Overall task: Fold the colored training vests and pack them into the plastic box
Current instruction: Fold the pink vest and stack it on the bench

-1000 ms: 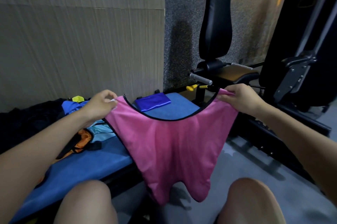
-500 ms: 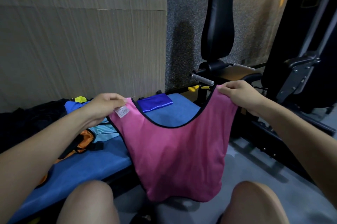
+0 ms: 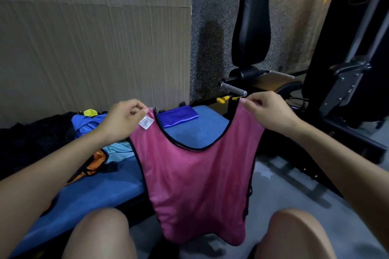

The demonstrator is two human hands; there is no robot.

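Your left hand (image 3: 123, 118) and right hand (image 3: 268, 112) each pinch a shoulder strap of the pink vest (image 3: 197, 178), which hangs at frame centre between your knees, beside the blue bench (image 3: 99, 193).

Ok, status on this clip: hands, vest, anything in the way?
Left hand and right hand each pinch a shoulder strap. Pink vest hangs unfolded over the knees. Box not in view. Nothing blocking.

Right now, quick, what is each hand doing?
Left hand: pinches the pink vest at one shoulder strap.
Right hand: pinches the other shoulder strap.
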